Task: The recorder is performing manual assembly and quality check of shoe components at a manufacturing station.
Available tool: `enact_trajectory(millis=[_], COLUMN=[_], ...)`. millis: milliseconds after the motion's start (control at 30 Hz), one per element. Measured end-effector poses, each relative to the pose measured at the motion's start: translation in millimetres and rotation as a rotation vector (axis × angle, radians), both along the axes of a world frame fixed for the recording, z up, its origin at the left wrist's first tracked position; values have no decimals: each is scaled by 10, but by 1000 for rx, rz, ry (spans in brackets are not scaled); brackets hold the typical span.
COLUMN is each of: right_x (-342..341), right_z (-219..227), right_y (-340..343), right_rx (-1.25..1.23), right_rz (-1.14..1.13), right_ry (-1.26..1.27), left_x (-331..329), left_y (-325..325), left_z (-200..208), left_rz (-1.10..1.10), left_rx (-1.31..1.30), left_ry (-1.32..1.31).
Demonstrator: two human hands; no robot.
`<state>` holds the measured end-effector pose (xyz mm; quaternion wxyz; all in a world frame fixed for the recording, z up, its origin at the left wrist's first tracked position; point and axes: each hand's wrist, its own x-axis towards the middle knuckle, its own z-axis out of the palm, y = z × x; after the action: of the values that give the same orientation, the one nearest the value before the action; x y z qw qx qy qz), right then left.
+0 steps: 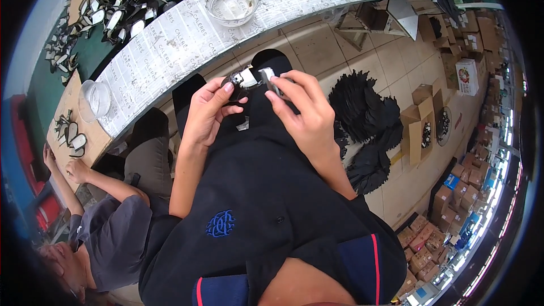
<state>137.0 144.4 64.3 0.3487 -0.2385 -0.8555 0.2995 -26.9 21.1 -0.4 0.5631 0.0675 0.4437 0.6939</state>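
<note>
My left hand (208, 110) and my right hand (303, 114) meet above my lap, in front of the table edge. Together they hold a small black piece with a white panel (249, 78), pinched between thumbs and fingers. My right hand also grips a small grey-white strip (268, 77) at the piece's right end. A small pale scrap (242, 126) lies on my dark lap below the hands. My dark shirt fills the lower middle of the view.
A paper-covered table (187, 34) holds two clear glass bowls (233, 1) (94, 100) and many black-and-white pieces (116, 5). A seated person's arm (96, 178) is at the left. A heap of black material (365, 119) and cardboard boxes (416, 127) stand on the tiled floor at the right.
</note>
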Motion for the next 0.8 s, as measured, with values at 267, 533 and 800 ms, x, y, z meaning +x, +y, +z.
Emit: enact_trajectory(millis=[267, 533, 800], right_x=[-68, -105, -99], right_z=[-6, -34, -38], right_y=[-111, -121, -119], right_rx=[36, 35, -49], right_rz=[111, 96, 80], right_ry=[-5, 6, -18], left_x=[26, 43, 20], left_y=[17, 28, 33], left_z=[23, 42, 58], left_rz=[-21, -23, -15], left_rx=[23, 33, 22], left_ry=[-1, 0, 15])
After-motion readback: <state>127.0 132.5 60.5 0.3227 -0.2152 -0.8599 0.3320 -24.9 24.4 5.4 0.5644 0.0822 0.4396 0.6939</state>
